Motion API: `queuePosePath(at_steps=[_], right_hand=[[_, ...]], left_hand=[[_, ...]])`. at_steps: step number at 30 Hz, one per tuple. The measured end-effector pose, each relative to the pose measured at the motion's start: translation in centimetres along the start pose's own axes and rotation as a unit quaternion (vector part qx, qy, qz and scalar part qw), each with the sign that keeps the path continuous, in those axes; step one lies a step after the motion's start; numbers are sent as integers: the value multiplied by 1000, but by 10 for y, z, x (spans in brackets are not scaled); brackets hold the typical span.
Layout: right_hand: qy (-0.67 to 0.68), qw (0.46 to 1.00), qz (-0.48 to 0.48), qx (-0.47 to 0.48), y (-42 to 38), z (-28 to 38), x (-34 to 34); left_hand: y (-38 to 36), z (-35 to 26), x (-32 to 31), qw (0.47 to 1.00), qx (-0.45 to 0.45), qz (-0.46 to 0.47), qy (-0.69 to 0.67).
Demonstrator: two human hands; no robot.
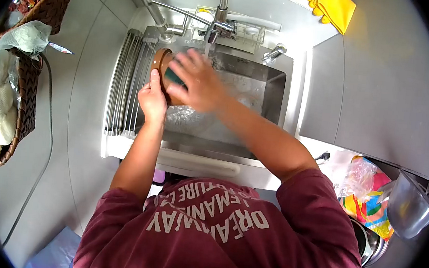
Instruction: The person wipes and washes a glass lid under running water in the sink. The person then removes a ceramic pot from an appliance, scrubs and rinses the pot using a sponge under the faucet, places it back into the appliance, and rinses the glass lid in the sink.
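A brown round pot or bowl [163, 62] is tilted on its side over the left part of the sink. My left hand [153, 98] grips its rim from the near left side, thumb along the edge. My right hand [198, 81], smeared by motion, lies over the pot's right side. Under its fingers shows a dark green pad [174, 76], pressed against the brown surface. Water runs from the faucet [212, 34] just behind my right hand. Foamy water [190, 119] covers part of the sink's bottom.
A steel roll-up rack [123, 82] lies across the sink's left edge. Behind the sink stand a wire caddy [249, 39] and a small tap [274, 53]. Yellow gloves [332, 9] lie at the back right. Woven baskets [29, 100] stand at left, a clear container [411, 206] at right.
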State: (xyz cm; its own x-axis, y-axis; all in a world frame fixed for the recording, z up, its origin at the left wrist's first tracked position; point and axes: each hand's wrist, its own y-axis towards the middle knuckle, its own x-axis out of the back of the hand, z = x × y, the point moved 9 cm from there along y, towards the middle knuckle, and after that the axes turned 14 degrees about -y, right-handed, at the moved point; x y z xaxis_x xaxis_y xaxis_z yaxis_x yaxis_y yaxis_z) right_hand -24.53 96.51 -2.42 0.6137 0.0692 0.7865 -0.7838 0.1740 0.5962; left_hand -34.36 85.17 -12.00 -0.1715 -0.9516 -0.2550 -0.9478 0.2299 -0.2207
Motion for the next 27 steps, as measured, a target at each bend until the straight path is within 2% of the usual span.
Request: queuePosePath(at_steps=[3,4,5,8,11,12,13,14,15,16,19,20,23,26,27], right_hand=[[108,980,127,-105,-4,-43,-37],[179,887,306,-296,-16,-83,-68],[152,922,270,-232,-7,-76,-63],[108,988,106,-29,-2,-28,-41],[118,976,180,43,4,-15,-44],[108,968,225,-3,4,-31,-52],[244,919,299,-84,1,-45,-60],[372,839,363,-162,-1,-57,-61],[490,730,415,-235,-8,-62,-66],[617,632,366,-293,-27,-70,-88],[740,445,247,-441,-74,-82,-128],[802,338,211,-445,-79,-71,-138],[768,372,138,-503,-93,-83,-154],[545,676,159,-469,-80,-124,-125],[513,721,203,-420,-68,-122,-116]], left_hand=[[-3,0,2,999,-27,25,28],[-5,-7,3,997,-46,27,61],[-7,-17,1,993,-66,31,95],[-2,-17,6,999,6,11,31],[1,-10,0,984,7,85,157],[0,-7,-3,990,-2,99,98],[-4,-9,-3,992,15,104,75],[-7,-15,-4,992,32,108,52],[-10,-17,-2,992,49,111,31],[-11,-15,-4,985,58,155,-53],[-18,-1,-1,954,128,95,-254],[-19,6,-1,950,140,122,-251],[-15,37,1,911,213,147,-322],[-6,42,-3,901,282,247,-217],[-5,43,-4,893,301,282,-180]])
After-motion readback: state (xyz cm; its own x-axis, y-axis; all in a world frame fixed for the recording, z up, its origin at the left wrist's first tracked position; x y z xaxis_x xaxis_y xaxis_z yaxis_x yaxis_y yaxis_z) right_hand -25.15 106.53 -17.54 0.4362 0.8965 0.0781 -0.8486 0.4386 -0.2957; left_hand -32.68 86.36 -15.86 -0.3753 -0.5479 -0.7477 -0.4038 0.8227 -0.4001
